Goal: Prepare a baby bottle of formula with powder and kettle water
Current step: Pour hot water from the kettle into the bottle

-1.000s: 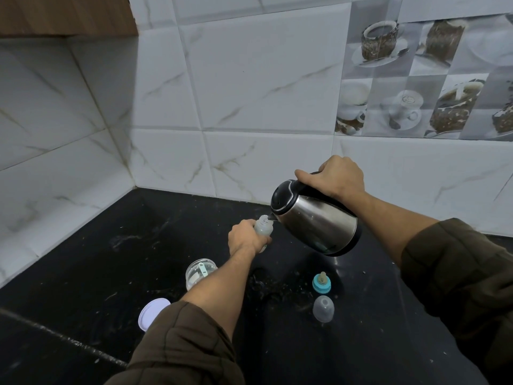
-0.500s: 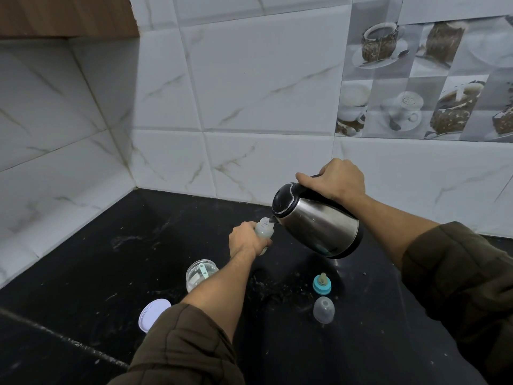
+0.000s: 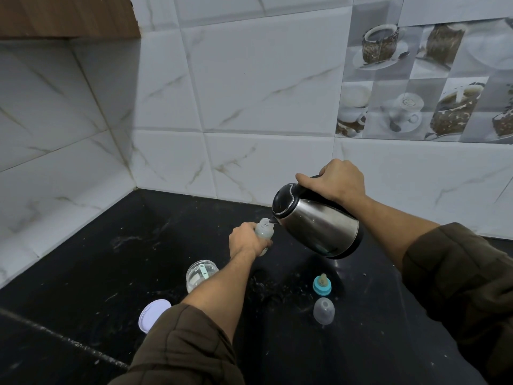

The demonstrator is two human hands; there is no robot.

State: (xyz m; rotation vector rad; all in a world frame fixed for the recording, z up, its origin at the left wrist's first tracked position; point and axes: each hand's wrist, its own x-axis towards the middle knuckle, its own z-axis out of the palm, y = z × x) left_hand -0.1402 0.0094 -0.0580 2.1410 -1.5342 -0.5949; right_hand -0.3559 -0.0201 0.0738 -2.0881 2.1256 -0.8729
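My left hand (image 3: 245,242) grips a small translucent baby bottle (image 3: 264,230), held above the black counter (image 3: 111,262) with its open mouth up. My right hand (image 3: 337,180) holds the black handle of a steel kettle (image 3: 319,222), tilted left so its spout sits at the bottle's mouth. An open clear powder jar (image 3: 198,275) with a pale green scoop inside stands partly behind my left forearm. The teal ring with the teat (image 3: 322,285) and the clear bottle cap (image 3: 323,310) lie on the counter under the kettle.
The jar's white lid (image 3: 152,314) lies flat near the front left. Spilled powder specks dot the counter around the jar. White tiled walls meet in a corner at the back left, below a wooden cabinet (image 3: 66,16).
The kettle and bottle have stayed almost still, with the spout kept at the bottle's mouth. The kettle has shifted very slightly.
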